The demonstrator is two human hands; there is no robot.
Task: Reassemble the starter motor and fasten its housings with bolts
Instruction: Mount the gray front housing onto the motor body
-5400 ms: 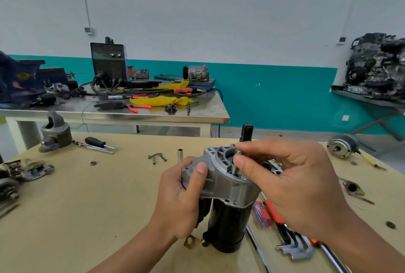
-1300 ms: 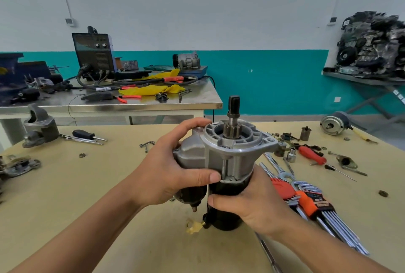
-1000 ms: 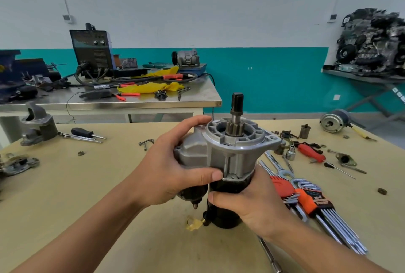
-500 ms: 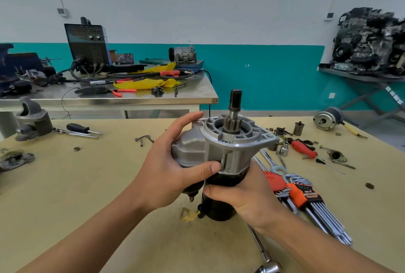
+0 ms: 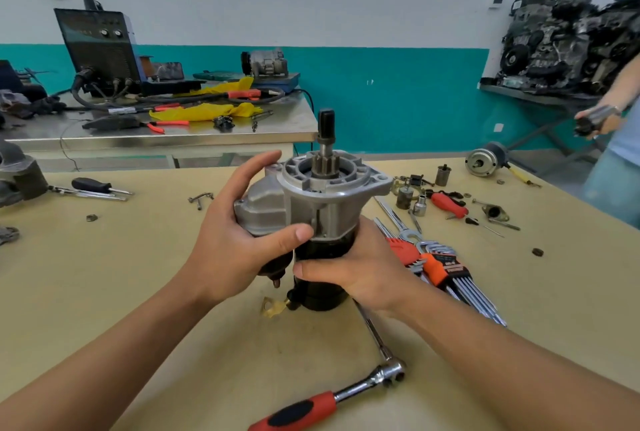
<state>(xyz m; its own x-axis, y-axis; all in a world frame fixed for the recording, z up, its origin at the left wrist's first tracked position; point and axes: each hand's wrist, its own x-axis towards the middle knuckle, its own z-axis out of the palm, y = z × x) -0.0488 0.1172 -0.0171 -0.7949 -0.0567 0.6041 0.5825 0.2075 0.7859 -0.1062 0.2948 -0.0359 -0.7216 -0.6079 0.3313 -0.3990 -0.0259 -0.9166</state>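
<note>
Starter motor (image 5: pixel 325 247) stands upright mid-table (image 5: pixel 104 292), nearer front edge. Left hand (image 5: pixel 235 247) wraps grey nose housing (image 5: pixel 336 195); right hand (image 5: pixel 367 268) grips black body (image 5: pixel 318 295). Best approach: twist housing till bolt holes align w/ body, seat flush, then grab ratchet (image 5: pixel 332 396).

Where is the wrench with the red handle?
Head view, near the bottom: the ratchet wrench lies on the tan table, nearer the person than the upright starter motor, between the person's two forearms.

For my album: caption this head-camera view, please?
Left hand and right hand grip an upright grey-and-black starter motor on a tan table, red-handled ratchet nearby.
</note>
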